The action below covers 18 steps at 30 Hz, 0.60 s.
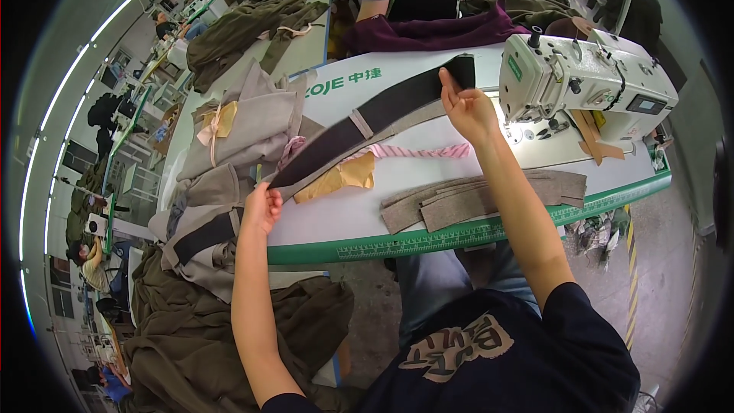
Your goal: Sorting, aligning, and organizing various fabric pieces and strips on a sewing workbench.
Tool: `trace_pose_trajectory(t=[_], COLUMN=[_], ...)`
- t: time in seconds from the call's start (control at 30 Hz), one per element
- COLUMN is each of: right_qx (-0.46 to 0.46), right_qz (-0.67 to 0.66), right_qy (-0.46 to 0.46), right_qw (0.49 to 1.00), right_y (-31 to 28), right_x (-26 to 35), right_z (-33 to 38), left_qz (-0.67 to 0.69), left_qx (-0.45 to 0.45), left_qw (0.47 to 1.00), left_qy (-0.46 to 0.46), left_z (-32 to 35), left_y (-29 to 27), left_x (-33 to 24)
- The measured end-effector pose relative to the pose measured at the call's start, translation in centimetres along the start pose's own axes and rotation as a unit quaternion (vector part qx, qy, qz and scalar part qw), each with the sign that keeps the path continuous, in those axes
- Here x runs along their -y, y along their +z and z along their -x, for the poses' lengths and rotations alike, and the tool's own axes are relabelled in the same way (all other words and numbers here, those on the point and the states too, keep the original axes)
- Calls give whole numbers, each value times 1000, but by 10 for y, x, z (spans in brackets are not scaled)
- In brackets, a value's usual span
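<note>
Seemingly midway: curled left hand [264, 209] and straighter-fingered right hand [468, 113] pinch long black-and-grey fabric band [329, 141] mid-frame; flat grey-brown cloth strips [451, 203] right of centre look pending.

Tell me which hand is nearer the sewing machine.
Right. The right hand is just left of the sewing machine; the left hand is much farther left, holding the dark strip.

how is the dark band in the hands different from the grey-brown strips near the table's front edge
The dark band is mostly black on its visible face, while the grey-brown strips show no black. The dark band stretches between the left hand and right hand; the grey-brown strips lie overlapping on the white tabletop. Both are long and narrow.
</note>
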State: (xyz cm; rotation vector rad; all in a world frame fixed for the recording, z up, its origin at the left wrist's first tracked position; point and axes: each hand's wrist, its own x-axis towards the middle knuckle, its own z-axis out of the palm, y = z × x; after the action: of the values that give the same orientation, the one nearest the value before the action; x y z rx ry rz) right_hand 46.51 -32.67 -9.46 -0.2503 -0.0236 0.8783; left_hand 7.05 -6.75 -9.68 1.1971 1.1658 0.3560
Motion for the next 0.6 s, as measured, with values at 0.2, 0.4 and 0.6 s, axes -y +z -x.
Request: trace_pose_trajectory(t=[0.2, 0.4, 0.6], right_qx=[-85, -129, -141], right_qz=[233, 284, 308], right_qy=[-33, -123, -143], right_qw=[968, 942, 930], right_y=[-19, -17, -20], right_x=[-2, 5, 6], right_z=[-19, -18, -18], left_qz=[283, 291, 312], left_qx=[71, 125, 106], left_qw=[956, 949, 944], left_qy=[-25, -3, -7], left_z=[-19, -21, -28], left_y=[1, 28, 43], left_x=[-6, -15, -11])
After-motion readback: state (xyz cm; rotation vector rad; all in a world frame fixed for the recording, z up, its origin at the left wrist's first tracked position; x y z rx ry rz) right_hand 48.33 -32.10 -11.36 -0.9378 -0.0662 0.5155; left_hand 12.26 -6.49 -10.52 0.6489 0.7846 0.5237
